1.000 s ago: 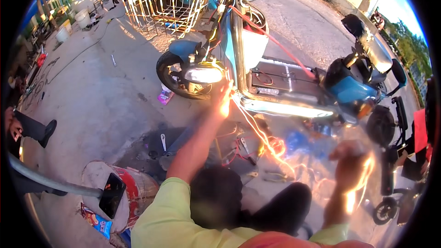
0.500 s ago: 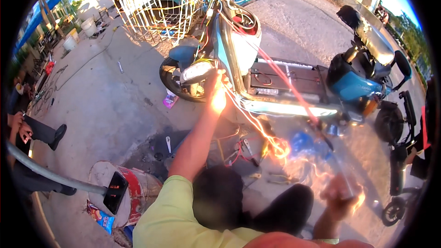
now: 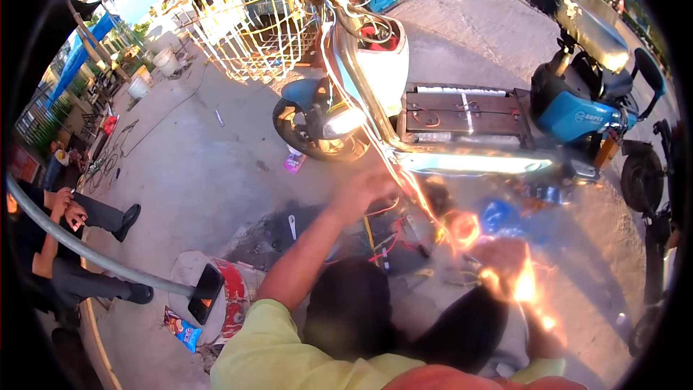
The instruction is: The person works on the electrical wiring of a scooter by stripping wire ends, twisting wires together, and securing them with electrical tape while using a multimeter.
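scooter: blue and white electric type, standing on the concrete ground straight ahead of the seated person; front wheel turned toward the left, flat black footboard in the middle, black seat at upper right. strong sun glare runs along the lower frame edge and blurs it.

left hand: arm in a yellow-green sleeve, raised to the frame just below and behind the front wheel. it looks to be against the underside there, but glare and blur hide the contact; whether the fingers are spread or closed on anything cannot be told.

right hand: lower, near the ground beneath the footboard, blurred and crossed by glare streaks; finger state cannot be told.

loose wires: red and yellow, tangled on a dark patch of ground between the two hands.

blue object: just above the right hand, kind not clear.

wire basket: white, at upper left behind the scooter.

snack packet: colourful, on the ground at lower left.

other person: seated at the left edge, dark trousers and black shoes, well apart from the scooter.
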`<state>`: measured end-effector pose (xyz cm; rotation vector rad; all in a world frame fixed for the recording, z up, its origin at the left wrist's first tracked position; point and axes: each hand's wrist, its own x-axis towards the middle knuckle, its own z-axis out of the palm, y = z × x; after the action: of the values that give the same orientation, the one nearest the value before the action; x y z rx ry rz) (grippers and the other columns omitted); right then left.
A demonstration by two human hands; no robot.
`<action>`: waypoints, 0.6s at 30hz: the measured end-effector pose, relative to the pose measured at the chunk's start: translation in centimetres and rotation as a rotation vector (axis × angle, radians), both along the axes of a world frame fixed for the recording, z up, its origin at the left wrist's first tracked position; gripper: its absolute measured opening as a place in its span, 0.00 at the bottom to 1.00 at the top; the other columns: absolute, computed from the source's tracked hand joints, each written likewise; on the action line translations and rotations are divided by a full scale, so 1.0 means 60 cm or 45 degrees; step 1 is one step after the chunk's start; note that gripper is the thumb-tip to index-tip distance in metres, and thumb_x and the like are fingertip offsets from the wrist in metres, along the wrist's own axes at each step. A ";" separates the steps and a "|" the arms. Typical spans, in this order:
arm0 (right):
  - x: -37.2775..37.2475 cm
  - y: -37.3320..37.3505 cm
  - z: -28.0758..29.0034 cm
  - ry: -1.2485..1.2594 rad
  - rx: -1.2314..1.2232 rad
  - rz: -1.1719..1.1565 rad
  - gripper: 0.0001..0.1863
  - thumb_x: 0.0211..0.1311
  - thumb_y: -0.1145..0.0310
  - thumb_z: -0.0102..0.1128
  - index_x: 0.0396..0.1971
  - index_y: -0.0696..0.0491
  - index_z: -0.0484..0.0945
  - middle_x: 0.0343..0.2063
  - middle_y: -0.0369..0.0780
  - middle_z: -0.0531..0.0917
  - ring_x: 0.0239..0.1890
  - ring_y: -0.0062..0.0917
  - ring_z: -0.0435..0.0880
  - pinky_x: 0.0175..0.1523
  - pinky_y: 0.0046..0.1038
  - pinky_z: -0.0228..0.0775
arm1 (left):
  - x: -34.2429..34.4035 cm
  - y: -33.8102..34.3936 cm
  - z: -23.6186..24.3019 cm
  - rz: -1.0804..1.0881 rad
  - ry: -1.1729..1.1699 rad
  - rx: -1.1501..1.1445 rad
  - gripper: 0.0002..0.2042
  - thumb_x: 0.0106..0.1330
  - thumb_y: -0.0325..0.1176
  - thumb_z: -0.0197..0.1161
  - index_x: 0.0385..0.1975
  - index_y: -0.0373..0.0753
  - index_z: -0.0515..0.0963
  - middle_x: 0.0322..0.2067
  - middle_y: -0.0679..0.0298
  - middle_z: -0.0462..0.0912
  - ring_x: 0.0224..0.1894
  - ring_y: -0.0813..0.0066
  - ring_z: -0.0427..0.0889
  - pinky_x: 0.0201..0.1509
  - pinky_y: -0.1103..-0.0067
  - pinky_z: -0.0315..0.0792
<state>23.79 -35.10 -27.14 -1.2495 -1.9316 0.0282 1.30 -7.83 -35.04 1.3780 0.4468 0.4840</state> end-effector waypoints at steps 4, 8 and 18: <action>0.013 0.008 0.002 -0.180 -0.079 0.051 0.16 0.62 0.62 0.67 0.45 0.55 0.82 0.35 0.43 0.85 0.31 0.40 0.85 0.33 0.36 0.77 | 0.037 -0.074 0.098 -0.587 -0.150 -0.232 0.16 0.72 0.35 0.61 0.54 0.34 0.77 0.42 0.58 0.82 0.45 0.70 0.82 0.50 0.74 0.76; 0.037 0.003 -0.034 -0.154 -0.146 0.099 0.16 0.60 0.62 0.67 0.45 0.52 0.83 0.34 0.41 0.85 0.31 0.39 0.85 0.34 0.36 0.77 | 0.061 -0.095 0.094 -0.689 -0.196 -0.150 0.09 0.73 0.33 0.58 0.41 0.33 0.77 0.37 0.59 0.81 0.35 0.70 0.82 0.45 0.74 0.77; 0.053 0.046 -0.049 1.057 -0.992 -0.197 0.19 0.70 0.61 0.60 0.53 0.58 0.80 0.39 0.42 0.86 0.43 0.22 0.84 0.48 0.27 0.76 | 0.083 -0.105 0.038 -0.087 0.037 -0.165 0.06 0.71 0.30 0.61 0.41 0.35 0.78 0.32 0.63 0.83 0.32 0.76 0.82 0.39 0.77 0.77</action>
<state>26.95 -32.31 -30.08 -1.5207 -1.0887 1.1234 6.30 -14.12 -32.76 1.2724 0.4453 0.3732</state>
